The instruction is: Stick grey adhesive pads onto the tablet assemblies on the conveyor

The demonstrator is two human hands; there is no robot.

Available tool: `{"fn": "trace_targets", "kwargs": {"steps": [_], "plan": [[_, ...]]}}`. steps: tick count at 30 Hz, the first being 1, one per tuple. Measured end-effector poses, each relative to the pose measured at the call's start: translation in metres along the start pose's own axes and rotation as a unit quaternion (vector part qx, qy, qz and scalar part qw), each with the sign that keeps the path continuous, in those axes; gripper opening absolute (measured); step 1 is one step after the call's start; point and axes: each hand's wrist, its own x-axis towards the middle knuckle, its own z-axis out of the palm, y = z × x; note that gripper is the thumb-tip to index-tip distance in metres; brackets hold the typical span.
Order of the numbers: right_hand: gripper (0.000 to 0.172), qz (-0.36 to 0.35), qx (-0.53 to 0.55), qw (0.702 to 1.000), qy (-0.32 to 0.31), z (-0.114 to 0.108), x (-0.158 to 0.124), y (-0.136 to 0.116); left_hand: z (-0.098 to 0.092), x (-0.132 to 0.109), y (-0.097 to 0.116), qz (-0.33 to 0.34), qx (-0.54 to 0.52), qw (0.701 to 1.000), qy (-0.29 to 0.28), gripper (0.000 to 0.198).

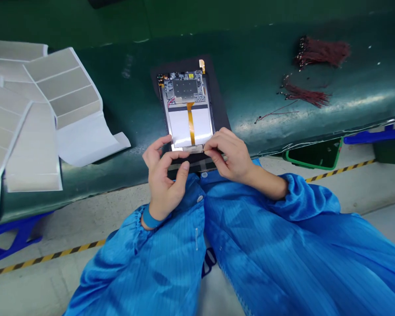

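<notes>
An opened tablet (191,109) lies face down on a dark sheet, showing a circuit board (184,87) at the far end. Its pale battery pack (190,126) is crossed by an orange flex cable (191,123). My right hand (228,156) pinches a small pale strip (192,149) at the battery's near edge between thumb and fingers. My left hand (163,175) curls at the tablet's near edge, its fingertips beside that strip. A blue band circles my left wrist.
Folded sheets of pale pads (39,114) lie on the green mat (125,101) at left. Bundles of dark red wires (321,52) lie at right. Beyond the mat's edge are a green-rimmed tray (314,153), blue rails and yellow-black floor tape (340,171).
</notes>
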Motion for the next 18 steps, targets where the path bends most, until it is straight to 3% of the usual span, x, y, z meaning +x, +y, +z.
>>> {"fn": "trace_targets", "kwargs": {"steps": [10,15,18], "plan": [[0.009,-0.047,-0.026,0.998,-0.013,0.005,-0.002,-0.006,0.013,0.007,0.007,0.021,-0.011,1.000,0.010,0.003],[0.009,-0.045,-0.047,0.998,-0.004,0.006,-0.001,-0.008,0.015,0.009,0.007,0.039,0.007,0.998,0.045,0.009],[0.013,-0.021,-0.064,0.997,-0.038,0.002,0.001,0.000,0.011,0.005,0.004,0.046,0.050,0.997,0.036,0.014]]}}
